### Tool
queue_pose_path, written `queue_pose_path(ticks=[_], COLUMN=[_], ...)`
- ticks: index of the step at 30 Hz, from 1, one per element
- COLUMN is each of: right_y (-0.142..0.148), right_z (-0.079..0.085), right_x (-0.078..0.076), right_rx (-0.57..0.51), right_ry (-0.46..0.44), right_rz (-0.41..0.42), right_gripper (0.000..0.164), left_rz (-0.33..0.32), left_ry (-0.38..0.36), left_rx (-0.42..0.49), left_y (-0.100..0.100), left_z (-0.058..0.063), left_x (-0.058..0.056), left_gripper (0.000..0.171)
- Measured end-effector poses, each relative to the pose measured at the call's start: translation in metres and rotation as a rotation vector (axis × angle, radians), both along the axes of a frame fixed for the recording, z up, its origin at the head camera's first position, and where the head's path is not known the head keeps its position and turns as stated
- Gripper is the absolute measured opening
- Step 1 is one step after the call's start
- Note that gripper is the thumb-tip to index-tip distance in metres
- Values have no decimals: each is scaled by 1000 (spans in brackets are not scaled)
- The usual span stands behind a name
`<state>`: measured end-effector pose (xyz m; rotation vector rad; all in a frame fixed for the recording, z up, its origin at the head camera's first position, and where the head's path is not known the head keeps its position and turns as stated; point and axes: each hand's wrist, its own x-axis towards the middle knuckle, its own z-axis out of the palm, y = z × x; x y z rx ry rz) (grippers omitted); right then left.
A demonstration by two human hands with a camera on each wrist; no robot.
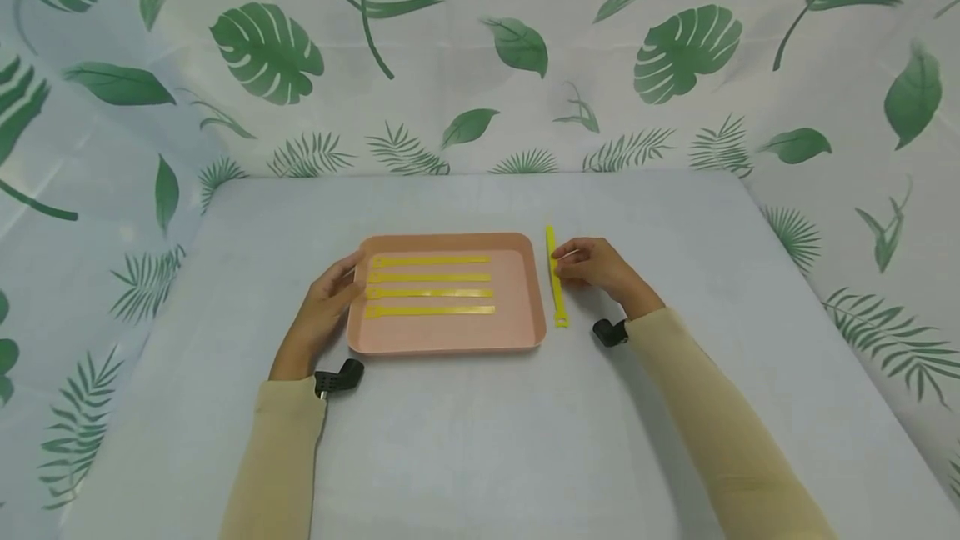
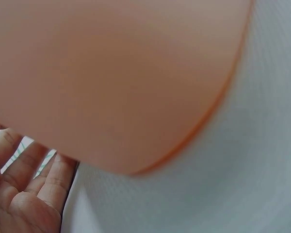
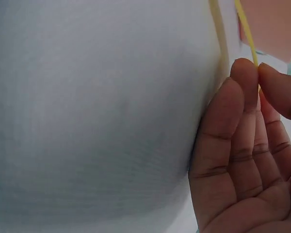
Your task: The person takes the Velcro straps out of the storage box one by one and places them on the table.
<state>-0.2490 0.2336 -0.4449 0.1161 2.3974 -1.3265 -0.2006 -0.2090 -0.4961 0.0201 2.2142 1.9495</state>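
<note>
Right hand (image 1: 597, 267): while it pinches the yellow strap (image 1: 557, 292) just beside the pink tray (image 1: 519, 298), pick-up seems the step.
Left hand (image 1: 322, 307): grips the tray's left rim.
Yellow strap: carrying it over likely needs steady fingertips.

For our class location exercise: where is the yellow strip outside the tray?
In the head view, the strip is right of the tray, in the right hand's grip.
</note>
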Motion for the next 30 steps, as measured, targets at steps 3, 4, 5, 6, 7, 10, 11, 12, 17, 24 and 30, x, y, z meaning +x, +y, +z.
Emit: queue_pose_path(ticks=[3,4,5,6,7,10,11,12,17,24,30], right_y=[-1,-1,-2,-3,-3,-5,-5,-5,-5,-5,-5], right_z=[-2,-1,-2,-2,-2,-2,-3,-3,-3,1,9], right_x=[0,0,0,0,-1,-1,-1,-1,-2,0,6], right_rx=[1,6,14,28,47,109,129,146,181,199,209], right_ry=[0,2,6,12,19,39,45,48,51,64,124], right_rz=[7,10,9,11,16,32,37,43,39,34,47], right_gripper=[31,30,29,28,28,26,26,26,25,25,30], left_rz=[0,0,1,4,4,9,13,15,19,18,9], left_ry=[-3,-3,-4,-5,-6,-9,-12,-13,-14,-4,-10], left_rx=[5,4,4,3,0,-15,-18,-22,-31,-41,-13], left_y=[0,1,1,1,2,2,2,2,2,3,2], left_z=[0,0,0,1,1,0,0,0,0,1,2], left_x=[0,0,-1,-1,-1,-1,-2,-2,-3,-2,-1], left_gripper=[59,59,59,59,59,60,60,60,59,60,60])
